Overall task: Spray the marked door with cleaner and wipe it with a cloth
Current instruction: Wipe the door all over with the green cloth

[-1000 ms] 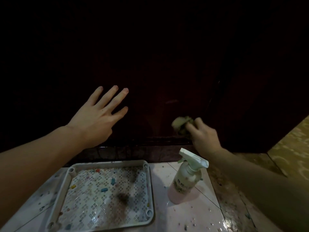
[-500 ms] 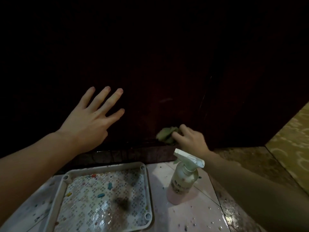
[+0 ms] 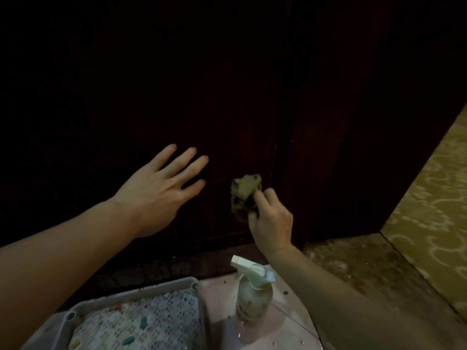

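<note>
Left hand (image 3: 156,192): fingers straight and spread, laid flat on the dark door (image 3: 227,97), holding nothing.
Right hand (image 3: 270,222): fingers curled round a crumpled yellowish cloth (image 3: 244,193), pressing it to the door, just right of the left fingertips.
Spray bottle (image 3: 252,296): upright on pale floor tile, below the right wrist, untouched.
Tray (image 3: 126,296): grey, under the left forearm.

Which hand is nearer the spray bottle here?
Right. The right hand, gripping the cloth, is just above the spray bottle; the left hand is spread farther up and left.
</note>
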Available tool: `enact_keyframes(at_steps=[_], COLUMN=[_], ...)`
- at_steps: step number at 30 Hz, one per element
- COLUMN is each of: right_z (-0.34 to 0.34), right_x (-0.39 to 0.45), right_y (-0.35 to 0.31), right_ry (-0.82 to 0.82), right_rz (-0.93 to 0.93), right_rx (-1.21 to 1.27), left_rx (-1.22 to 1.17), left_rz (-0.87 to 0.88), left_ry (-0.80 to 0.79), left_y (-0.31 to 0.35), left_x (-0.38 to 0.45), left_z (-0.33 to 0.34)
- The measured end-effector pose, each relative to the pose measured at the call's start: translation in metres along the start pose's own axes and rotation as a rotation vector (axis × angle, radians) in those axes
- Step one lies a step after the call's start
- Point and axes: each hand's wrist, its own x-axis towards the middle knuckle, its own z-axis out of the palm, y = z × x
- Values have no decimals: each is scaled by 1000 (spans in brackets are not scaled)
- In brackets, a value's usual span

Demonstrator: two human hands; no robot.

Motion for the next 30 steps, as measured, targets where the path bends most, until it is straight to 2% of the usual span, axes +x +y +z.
enact_keyframes(at_steps=[3, 8, 10, 17, 20, 23, 27, 30], right_z=[-9, -41, -47, -15, -17, -27, -54, -68], right_x=[4, 82, 97, 3, -6, 26, 106, 140], right_y=[-1, -13, -15, 23, 25, 13, -16, -22], right_ry=[-4, 186, 206, -70, -138, -54, 184, 232], right_rz=[65, 108, 122, 94, 105, 95, 63, 33], right_rx=[45, 34, 4, -155, -150, -60, 10, -1], left_rx=[44, 94, 87, 103, 120, 127, 133, 148], left_rz=[0, -3, -12, -28, -16, -7, -15, -25], left_ry=[25, 48, 51, 27, 11, 7, 19, 32], left_y=[-9, -21, -19, -14, -17, -18, -16, -15], left_x=[12, 31, 33, 31, 30, 30, 31, 31], left_z=[-17, -46, -52, -50, -50, -49, -48, -48])
